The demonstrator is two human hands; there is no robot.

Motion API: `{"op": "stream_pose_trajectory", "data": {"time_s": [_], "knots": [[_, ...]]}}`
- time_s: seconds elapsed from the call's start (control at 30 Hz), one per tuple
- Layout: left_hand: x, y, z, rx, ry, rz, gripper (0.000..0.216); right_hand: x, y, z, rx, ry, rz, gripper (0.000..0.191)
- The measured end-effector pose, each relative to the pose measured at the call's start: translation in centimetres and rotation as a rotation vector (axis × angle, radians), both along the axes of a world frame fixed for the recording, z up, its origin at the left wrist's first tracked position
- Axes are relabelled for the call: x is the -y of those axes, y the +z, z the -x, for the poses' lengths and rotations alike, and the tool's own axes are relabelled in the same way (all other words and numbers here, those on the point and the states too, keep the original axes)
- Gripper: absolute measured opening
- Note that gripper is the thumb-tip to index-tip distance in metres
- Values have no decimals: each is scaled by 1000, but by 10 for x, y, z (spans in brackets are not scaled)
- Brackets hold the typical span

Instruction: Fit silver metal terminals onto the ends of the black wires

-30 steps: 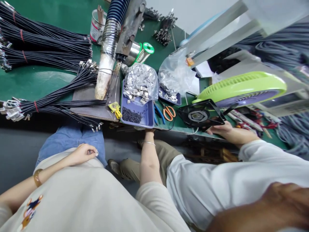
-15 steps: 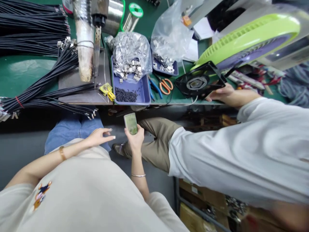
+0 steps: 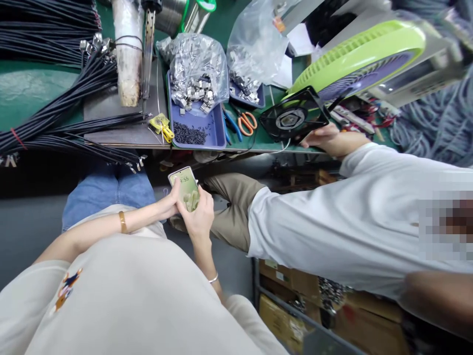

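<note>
A smartphone (image 3: 191,188) with a lit, greenish screen showing a clock is upright above my lap, just below the table edge. My right hand (image 3: 199,213) is wrapped around its lower right side. At its left side is my left hand (image 3: 170,201), with the thumb lying over the screen's left edge and the other fingers mostly hidden behind the phone and the right hand. Both hands are closed on the phone.
On the green bench are a blue tray (image 3: 218,132) of metal connectors and small black pieces, black cables (image 3: 55,111), a soldering iron (image 3: 148,54), orange-handled scissors (image 3: 247,123) and a green fan (image 3: 354,59). To the right, a co-worker's hand (image 3: 321,135) touches a black square fan (image 3: 290,118).
My left hand has moved right and taken hold of the phone. The phone has shifted left and nearer, and its screen now shows the clock. The view has shifted slightly.
</note>
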State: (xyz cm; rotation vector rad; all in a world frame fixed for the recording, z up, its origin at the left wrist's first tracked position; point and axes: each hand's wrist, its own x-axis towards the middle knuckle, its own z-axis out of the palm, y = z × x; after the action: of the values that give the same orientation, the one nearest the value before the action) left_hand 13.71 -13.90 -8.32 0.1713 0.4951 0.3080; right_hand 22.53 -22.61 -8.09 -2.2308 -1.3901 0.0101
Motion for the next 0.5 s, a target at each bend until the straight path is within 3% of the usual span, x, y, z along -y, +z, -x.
{"op": "stream_pose_trajectory", "data": {"time_s": [0.13, 0.27, 0.37, 0.5], "knots": [[-10, 12, 7, 46, 0, 119, 97, 10, 32, -12, 10, 160, 6, 49], [-22, 28, 19, 172, -65, 104, 114, 16, 60, -17, 180, 350, -143, 38], [-28, 40, 31, 185, -125, 77, 122, 8, 71, -16, 274, 527, -94, 36], [-30, 50, 44, 188, -204, 33, 123, -13, 84, -14, 246, 323, -147, 50]]}}
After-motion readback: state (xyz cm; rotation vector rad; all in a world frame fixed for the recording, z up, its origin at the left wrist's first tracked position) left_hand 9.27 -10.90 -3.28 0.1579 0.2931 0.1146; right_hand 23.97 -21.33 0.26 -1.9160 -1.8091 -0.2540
